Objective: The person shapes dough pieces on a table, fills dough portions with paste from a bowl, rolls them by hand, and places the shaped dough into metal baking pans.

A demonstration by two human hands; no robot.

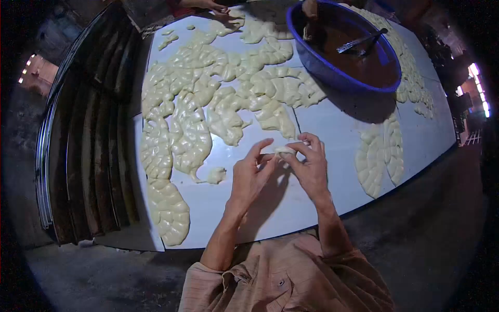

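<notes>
Over the near middle of the white table [208,231], my right hand [307,164] pinches a small piece of pale dough [284,150] between thumb and fingers. My left hand [252,174] is just left of it, thumb and fingertips curved toward the same piece; whether they touch it is too small to tell. Beyond my hands lie large sheets of glossy pale dough pieces [189,135] pressed side by side. One small lump [215,175] lies to the left of my left hand.
A blue tub [332,80] of brown liquid with a metal utensil [362,41] stands at the back right, a person's hand at its far rim. Another person's hand [217,7] is at the far edge. Dark trays [88,140] stand along the left. More dough [381,153] lies right.
</notes>
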